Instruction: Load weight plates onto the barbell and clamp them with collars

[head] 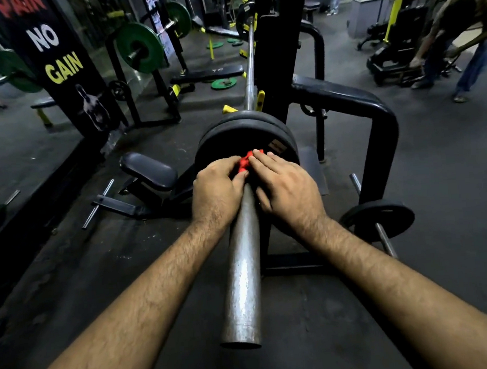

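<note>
A steel barbell (pixel 243 276) rests on a black rack and runs away from me; its bare sleeve end points at the camera. Black weight plates (pixel 241 129), at least two, sit stacked on the sleeve. A red collar (pixel 246 160) sits on the sleeve against the outer plate, mostly covered by my fingers. My left hand (pixel 217 192) grips the collar from the left, thumb on the sleeve. From the right, my right hand (pixel 287 185) closes on the same collar. A black plate (pixel 243 18) shows at the bar's far end.
A black rack frame (pixel 375 114) curves round on the right, with a small black plate (pixel 378 218) on a peg low down. A padded bench (pixel 149 169) stands left. Green plates (pixel 139 47) hang on another rack behind. A person (pixel 462 33) bends over at far right.
</note>
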